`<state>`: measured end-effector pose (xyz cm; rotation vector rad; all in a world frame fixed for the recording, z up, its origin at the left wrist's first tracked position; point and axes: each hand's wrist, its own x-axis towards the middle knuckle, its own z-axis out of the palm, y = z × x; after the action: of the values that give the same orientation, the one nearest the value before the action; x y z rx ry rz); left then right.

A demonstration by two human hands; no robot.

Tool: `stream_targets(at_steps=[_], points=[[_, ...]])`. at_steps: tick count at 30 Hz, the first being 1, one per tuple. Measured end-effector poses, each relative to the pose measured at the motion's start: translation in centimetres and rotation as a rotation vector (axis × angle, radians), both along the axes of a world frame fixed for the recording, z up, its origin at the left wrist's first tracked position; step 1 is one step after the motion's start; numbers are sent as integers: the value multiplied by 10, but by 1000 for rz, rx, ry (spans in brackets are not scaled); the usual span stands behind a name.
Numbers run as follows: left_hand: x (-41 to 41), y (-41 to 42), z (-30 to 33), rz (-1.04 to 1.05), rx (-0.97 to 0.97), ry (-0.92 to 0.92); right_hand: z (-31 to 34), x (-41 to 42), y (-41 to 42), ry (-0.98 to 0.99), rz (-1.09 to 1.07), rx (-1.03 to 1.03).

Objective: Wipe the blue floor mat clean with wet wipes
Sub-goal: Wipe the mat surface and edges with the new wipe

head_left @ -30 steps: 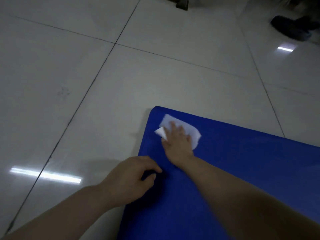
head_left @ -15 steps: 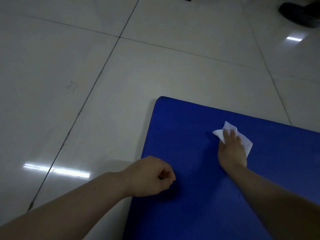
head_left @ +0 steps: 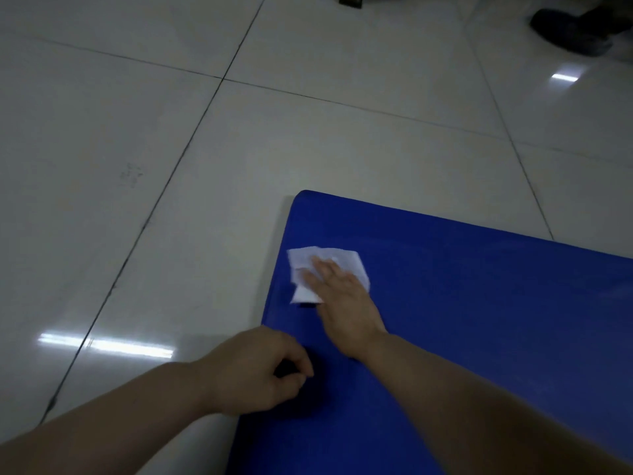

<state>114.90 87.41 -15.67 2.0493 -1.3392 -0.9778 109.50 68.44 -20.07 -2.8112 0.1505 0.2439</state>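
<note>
Right hand (head_left: pixel 342 296), fingers spread, presses the wipe (head_left: pixel 325 269) flat on the mat (head_left: pixel 479 320). Left hand (head_left: pixel 253 371), curled, pinches the mat's edge. The wipe looks limp and bunches easily; a flat palm suits it.

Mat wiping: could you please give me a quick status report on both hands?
Right hand flat, pressing wipe on mat near its left edge. Left hand curled, empty, at mat's edge. Nothing blocking; shoe far off.
</note>
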Motion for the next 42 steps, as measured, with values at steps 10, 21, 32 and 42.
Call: stream_targets(at_steps=[10,21,32,42], points=[[-9,-17,-21,195,-234,-76,15,-3,3,93,-312,213],[-46,19,-70,206,-396,-208,4,-56,-36,-39,-742,0],[-51,14,-88,187,-430,-423,-5,-19,-44,-103,-593,20],[-49,11,-88,170,-508,-478,11,17,21,112,307,113]])
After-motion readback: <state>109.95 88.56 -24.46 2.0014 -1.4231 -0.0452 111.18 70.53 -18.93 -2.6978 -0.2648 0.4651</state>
